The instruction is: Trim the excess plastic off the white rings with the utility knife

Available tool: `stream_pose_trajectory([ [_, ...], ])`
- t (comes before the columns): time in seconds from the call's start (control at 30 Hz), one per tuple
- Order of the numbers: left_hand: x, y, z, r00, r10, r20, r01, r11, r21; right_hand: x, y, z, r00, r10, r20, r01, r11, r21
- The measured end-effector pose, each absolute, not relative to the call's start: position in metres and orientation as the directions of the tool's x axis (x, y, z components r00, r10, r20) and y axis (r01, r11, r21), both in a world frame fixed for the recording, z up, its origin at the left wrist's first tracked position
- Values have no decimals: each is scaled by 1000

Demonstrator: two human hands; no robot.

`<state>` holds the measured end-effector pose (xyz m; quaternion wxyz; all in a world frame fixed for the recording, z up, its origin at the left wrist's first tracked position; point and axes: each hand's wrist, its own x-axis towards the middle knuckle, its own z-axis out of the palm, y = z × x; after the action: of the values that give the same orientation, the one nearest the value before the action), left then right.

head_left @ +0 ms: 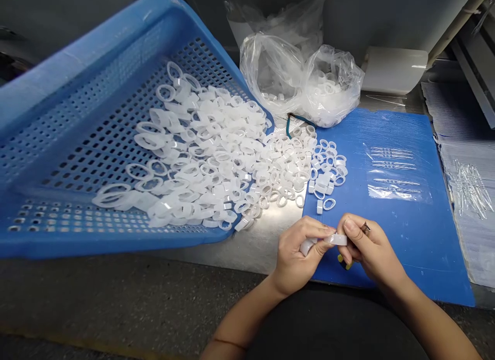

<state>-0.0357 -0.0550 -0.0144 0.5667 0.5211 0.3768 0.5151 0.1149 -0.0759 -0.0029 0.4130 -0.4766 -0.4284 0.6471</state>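
My left hand (296, 259) pinches a white plastic ring (335, 240) at the front of a blue plastic mat (410, 246). My right hand (371, 251) closes around small yellow-handled nippers (345, 264) and sits against the ring's far end. The nippers' metal tip (365, 227) shows above my right fingers, and their middle is hidden by that hand. Just beyond my hands, a loose heap of white plastic rings (286, 169) spreads over the steel table and the mat's near-left corner.
A tilted blue perforated basket (85, 123) holds many rings at the left. Plastic bags of rings (328, 86) stand behind the mat. Clear plastic strips (392, 172) lie on the mat, with more clear pieces (472, 190) on white sheets (460, 231) at the right.
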Motion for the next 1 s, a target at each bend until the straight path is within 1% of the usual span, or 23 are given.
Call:
stream_pose_trajectory([
  [0.17, -36, -54, -15, 187, 970, 153, -173, -120, 978, 116, -72, 7, -152, 963, -223, 3, -225, -974],
  [0.3, -35, -54, -18, 152, 972, 181, -149, -159, 976, 119, -75, 4, -155, 973, -170, -54, -180, -982],
  [0.43, -34, -52, -23, 153, 944, 291, -108, -277, 955, 120, -78, -5, -184, 960, -212, -164, -243, -956],
  [0.5, -34, -51, -24, 158, 938, 308, -86, -298, 951, 120, -78, -6, -200, 959, -198, -172, -234, -957],
  [0.53, -34, -50, -25, 165, 939, 300, -80, -290, 954, 120, -78, -6, -193, 966, -169, -146, -199, -969],
  [0.6, -35, -50, -25, 201, 952, 231, -78, -220, 972, 120, -78, -3, -156, 985, -76, -35, -82, -996],
  [0.67, -37, -50, -24, 256, 961, 103, -92, -82, 992, 119, -78, -1, -120, 991, 58, 128, 74, -989],
  [0.7, -38, -50, -24, 283, 959, 32, -101, -4, 995, 119, -78, 0, -114, 985, 133, 219, 155, -963],
  [0.77, -39, -50, -23, 315, 945, -83, -120, 126, 985, 118, -79, 0, -133, 947, 291, 382, 320, -867],
  [0.83, -39, -51, -23, 322, 934, -158, -132, 209, 969, 117, -80, -3, -173, 896, 410, 482, 440, -758],
  [0.9, -39, -51, -22, 310, 930, -198, -140, 250, 958, 117, -82, -5, -173, 876, 450, 520, 469, -713],
  [0.93, -39, -51, -21, 300, 931, -209, -145, 260, 955, 117, -84, -6, -148, 886, 438, 526, 446, -724],
  [1.0, -39, -52, -19, 282, 930, -236, -166, 289, 943, 119, -87, -7, -63, 930, 363, 518, 341, -785],
])
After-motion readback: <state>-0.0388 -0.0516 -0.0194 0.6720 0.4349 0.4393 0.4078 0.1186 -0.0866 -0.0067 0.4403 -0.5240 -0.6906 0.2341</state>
